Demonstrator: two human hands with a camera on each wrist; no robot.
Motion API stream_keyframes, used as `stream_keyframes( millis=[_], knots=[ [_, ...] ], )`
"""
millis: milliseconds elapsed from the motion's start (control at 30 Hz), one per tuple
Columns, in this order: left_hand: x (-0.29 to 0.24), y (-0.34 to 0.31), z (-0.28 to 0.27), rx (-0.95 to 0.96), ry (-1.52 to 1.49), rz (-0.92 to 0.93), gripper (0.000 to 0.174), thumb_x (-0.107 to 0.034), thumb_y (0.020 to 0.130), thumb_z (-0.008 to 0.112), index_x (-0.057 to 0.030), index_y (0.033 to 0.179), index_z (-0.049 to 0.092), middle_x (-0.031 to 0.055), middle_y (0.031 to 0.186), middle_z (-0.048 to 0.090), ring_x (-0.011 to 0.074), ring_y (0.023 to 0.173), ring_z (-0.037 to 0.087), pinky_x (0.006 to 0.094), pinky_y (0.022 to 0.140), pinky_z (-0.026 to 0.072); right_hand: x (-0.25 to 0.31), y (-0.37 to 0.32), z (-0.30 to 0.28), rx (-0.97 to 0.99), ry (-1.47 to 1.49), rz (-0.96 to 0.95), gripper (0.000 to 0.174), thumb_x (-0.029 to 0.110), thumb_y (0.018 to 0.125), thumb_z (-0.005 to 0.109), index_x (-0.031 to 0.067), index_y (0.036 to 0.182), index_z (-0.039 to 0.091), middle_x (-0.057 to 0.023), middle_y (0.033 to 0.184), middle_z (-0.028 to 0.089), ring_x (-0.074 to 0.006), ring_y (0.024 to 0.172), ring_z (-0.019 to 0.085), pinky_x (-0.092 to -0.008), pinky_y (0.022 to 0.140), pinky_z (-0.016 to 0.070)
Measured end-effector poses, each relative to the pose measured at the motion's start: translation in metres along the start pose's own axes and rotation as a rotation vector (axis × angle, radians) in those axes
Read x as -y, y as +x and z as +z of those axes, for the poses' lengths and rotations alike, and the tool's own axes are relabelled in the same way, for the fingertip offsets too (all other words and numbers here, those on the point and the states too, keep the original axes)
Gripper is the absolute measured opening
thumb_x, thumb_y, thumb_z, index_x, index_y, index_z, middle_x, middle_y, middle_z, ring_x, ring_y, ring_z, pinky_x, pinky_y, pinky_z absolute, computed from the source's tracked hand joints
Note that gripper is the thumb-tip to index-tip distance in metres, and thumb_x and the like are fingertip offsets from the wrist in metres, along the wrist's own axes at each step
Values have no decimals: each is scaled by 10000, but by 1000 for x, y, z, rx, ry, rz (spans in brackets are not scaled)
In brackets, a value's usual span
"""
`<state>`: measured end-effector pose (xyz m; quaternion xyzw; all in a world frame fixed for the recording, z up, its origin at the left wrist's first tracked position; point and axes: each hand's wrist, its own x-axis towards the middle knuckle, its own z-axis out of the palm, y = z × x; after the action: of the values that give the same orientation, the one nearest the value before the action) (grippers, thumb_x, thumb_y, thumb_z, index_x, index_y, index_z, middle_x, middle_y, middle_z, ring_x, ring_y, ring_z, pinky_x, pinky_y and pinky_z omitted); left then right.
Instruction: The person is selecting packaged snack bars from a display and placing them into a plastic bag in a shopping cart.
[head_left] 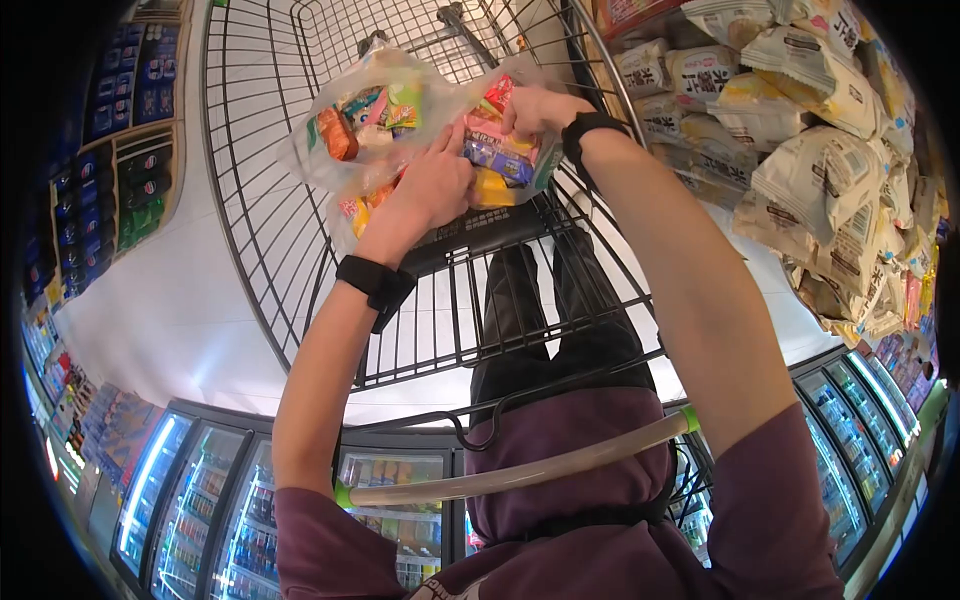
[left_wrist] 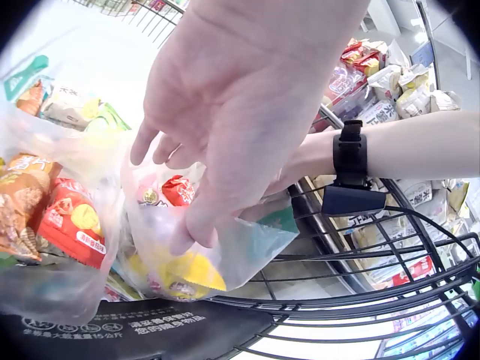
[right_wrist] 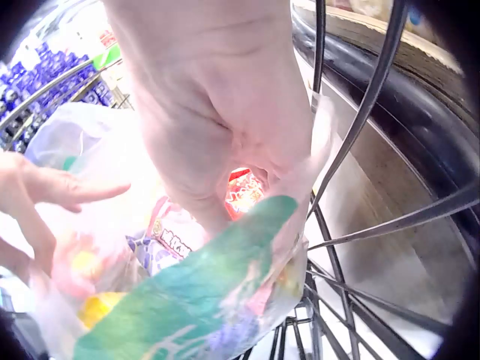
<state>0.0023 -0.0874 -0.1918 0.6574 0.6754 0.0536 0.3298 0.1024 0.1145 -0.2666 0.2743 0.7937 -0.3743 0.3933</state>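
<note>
Two clear plastic bags of packaged snacks sit in a shopping cart, the left bag [head_left: 345, 95] beside the right bag [head_left: 545, 165]. My left hand [head_left: 432, 187] is at the near side of the right bag, its index finger stretched out and its thumb low against the plastic. My right hand [head_left: 540, 108] reaches down into that bag. A red snack packet [right_wrist: 244, 193] shows in the gap between its thumb and fingers; I cannot tell whether they grip it. Below lie a purple packet [head_left: 497, 163] and a yellow packet [head_left: 493, 188]. The left bag holds an orange-brown packet [head_left: 337, 134].
The cart's wire basket [head_left: 245, 200] surrounds the bags, with its handle [head_left: 520, 465] near my body. White snack packs [head_left: 820, 180] are piled to the right. Stacked drink packs [head_left: 100, 180] stand at left. Glass-door drink coolers [head_left: 195, 500] line the area behind.
</note>
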Motion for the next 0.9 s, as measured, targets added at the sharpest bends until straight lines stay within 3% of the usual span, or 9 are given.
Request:
stream_keyframes(
  millis=[167,267,367,500,567,700,800,867,900],
  knots=[
    [-4,-3,-11,42,-30,-68,250,-248,761,773,-31,883,742,313,1511,320,391,1383,387,465,1057,430,-15,33,21,-77,-99,205,424,33,660,782,74,1079,737,-107,1026,734,-250,974,690,-335,817,559],
    [0,-4,-7,85,-21,-96,171,-243,789,747,-81,843,739,265,1548,288,350,1393,389,475,1058,409,8,5,9,-7,-165,235,459,148,773,778,27,1197,652,-144,1238,659,-348,1107,652,-460,915,549],
    [4,-6,2,83,-29,-72,136,-225,790,742,-91,810,729,265,1543,299,335,1393,394,469,1059,396,12,4,13,41,-111,271,673,176,749,818,-3,1330,528,-177,1311,607,-359,1181,607,-466,964,527],
    [7,-11,9,23,7,-13,154,-194,770,754,-49,769,702,319,1490,347,342,1351,439,456,1020,424,13,8,26,-101,-2,362,998,219,698,871,-35,1457,275,-220,1417,496,-355,1294,512,-465,1025,483],
    [8,-14,10,-3,3,9,149,-184,765,756,-42,775,711,299,1445,420,346,1257,519,450,970,458,7,14,31,-125,61,375,1134,254,665,901,-33,1483,171,-234,1444,457,-350,1328,475,-466,1049,462],
    [-10,-17,-17,206,-122,-102,152,-182,768,756,-35,801,733,240,1268,599,355,1020,642,439,863,512,-3,16,28,-117,122,327,1006,268,726,817,-59,1457,208,-231,1426,467,-342,1298,500,-470,1021,476],
    [-10,-19,-12,187,-115,-111,238,-216,749,775,4,826,729,209,1179,621,338,1122,595,464,936,479,-12,34,27,-101,313,330,877,267,769,725,-86,1427,265,-246,1302,567,-349,1191,586,-469,957,513],
    [-5,-18,-8,172,-99,-75,243,-224,753,773,1,832,728,199,1123,636,339,1079,614,470,910,487,-2,23,8,7,553,309,810,254,783,668,-109,1406,299,-260,1182,640,-357,1102,643,-456,908,538],
    [-5,-18,-8,167,-94,-56,245,-229,755,773,-1,836,728,194,1096,643,340,1058,623,473,898,491,0,26,11,-73,444,329,702,316,764,723,-79,1301,502,-230,1039,700,-347,1006,687,-436,860,557]
  ],
)
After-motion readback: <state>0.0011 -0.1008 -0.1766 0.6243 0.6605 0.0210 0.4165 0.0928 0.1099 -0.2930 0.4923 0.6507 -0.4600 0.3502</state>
